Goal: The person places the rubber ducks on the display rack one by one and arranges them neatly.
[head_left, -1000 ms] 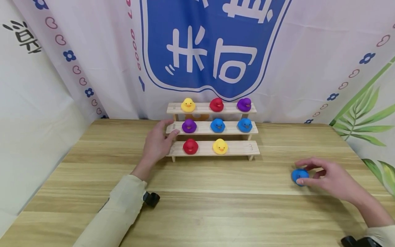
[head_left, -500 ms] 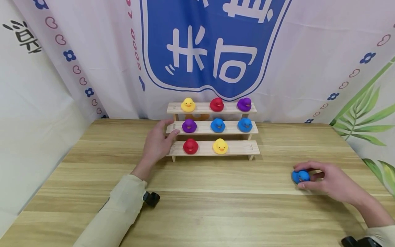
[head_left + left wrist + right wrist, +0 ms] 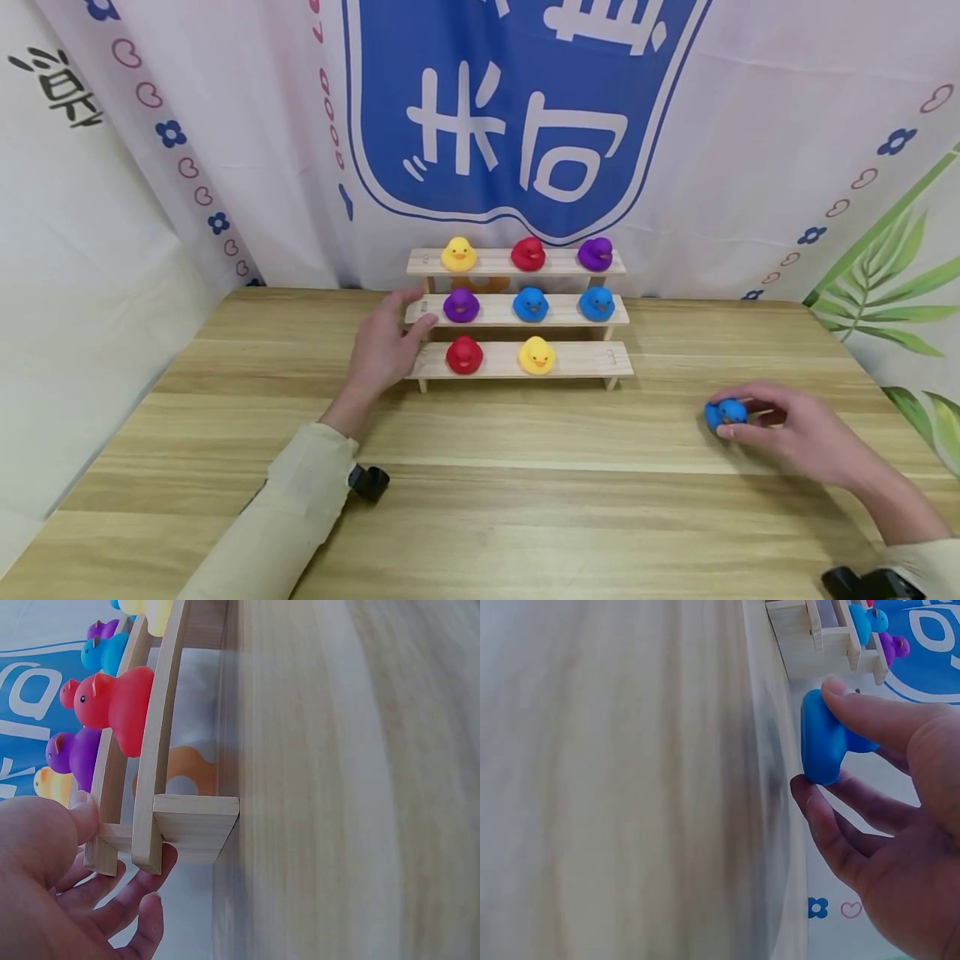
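A blue rubber duck point(image 3: 727, 414) is pinched between the thumb and fingers of my right hand point(image 3: 802, 433), over the right part of the table. In the right wrist view the same duck point(image 3: 823, 742) shows the thumb on one side and fingertips on the other. My left hand point(image 3: 385, 343) holds the left end of a three-step wooden rack point(image 3: 581, 360). The left wrist view has its thumb and fingers around the ends of the shelves. On the lowest step sit a red duck point(image 3: 464, 356) and a yellow duck point(image 3: 537, 356), left and middle.
The middle step bears a purple duck point(image 3: 461, 306) and two blue ducks, one the middle duck point(image 3: 531, 305). Yellow, red and purple ducks line the top step, the red duck point(image 3: 528, 254) central. A printed cloth point(image 3: 285, 208) hangs behind the wooden table point(image 3: 525, 517).
The right hand has turned the blue duck so its face shows, and moved it slightly away from the body. The left hand and the rack stay in place.
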`<state>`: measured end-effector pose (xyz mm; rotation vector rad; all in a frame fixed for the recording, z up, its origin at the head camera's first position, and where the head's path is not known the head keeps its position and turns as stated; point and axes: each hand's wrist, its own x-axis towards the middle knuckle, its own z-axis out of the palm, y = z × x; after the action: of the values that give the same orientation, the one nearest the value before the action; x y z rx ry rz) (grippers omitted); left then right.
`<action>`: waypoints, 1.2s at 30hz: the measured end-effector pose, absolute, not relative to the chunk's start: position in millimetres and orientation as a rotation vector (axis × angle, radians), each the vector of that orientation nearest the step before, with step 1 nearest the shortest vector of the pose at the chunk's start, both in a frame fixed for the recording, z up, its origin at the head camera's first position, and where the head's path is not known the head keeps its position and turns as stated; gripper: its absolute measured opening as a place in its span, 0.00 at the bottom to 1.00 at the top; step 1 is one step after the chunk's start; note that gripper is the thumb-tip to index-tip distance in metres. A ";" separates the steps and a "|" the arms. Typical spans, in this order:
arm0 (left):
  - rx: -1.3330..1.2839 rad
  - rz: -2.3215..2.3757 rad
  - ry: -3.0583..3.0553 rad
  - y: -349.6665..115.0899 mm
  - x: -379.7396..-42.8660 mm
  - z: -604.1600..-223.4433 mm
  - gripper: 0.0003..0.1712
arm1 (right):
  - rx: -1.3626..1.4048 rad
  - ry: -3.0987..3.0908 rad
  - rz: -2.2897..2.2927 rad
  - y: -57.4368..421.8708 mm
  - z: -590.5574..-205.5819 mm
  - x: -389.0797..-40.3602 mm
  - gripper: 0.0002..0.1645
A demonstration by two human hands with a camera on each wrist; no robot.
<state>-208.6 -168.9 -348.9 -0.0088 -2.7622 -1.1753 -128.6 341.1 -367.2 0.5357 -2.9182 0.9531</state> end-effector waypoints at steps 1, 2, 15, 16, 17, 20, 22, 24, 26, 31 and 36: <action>-0.005 -1.177 -2.763 -169.0 -208.7 -348.8 0.32 | 0.535 -2.924 0.950 339.6 -365.9 -129.4 0.17; -0.002 -1.178 -2.764 -169.0 -208.7 -348.8 0.32 | 0.535 -2.927 0.947 337.9 -364.8 -130.3 0.17; -0.017 -1.170 -2.757 -169.4 -208.1 -348.9 0.32 | 0.569 -2.870 1.028 304.2 -352.8 -145.7 0.22; -0.019 -1.169 -2.756 -169.5 -208.0 -348.9 0.32 | 0.580 -2.858 1.037 300.9 -351.9 -146.6 0.22; -0.021 -1.168 -2.755 -169.6 -207.9 -349.0 0.32 | 0.594 -2.843 1.045 297.6 -351.2 -147.7 0.22; -0.025 -1.165 -2.754 -170.0 -207.9 -349.5 0.31 | 0.644 -2.800 1.074 287.9 -349.4 -150.7 0.22; -0.027 -1.165 -2.753 -170.1 -207.9 -349.8 0.31 | 0.681 -2.771 1.098 281.7 -348.4 -152.9 0.21; -0.025 -1.164 -2.755 -170.2 -208.1 -350.1 0.32 | 0.709 -2.750 1.112 275.9 -347.4 -155.1 0.20; -0.024 -1.166 -2.756 -170.1 -208.4 -350.3 0.32 | 0.728 -2.737 1.112 270.6 -346.7 -157.4 0.20; -0.018 -1.171 -2.762 -169.5 -209.7 -350.3 0.32 | 0.768 -2.700 1.120 258.3 -347.1 -163.5 0.21; -0.010 -1.171 -2.768 -169.3 -209.7 -349.7 0.32 | 0.800 -2.667 1.134 244.7 -347.8 -169.2 0.22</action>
<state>-209.7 -169.3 -349.7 -0.0104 -2.7680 -1.1707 -169.2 244.7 -347.8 0.8005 -2.6665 1.1342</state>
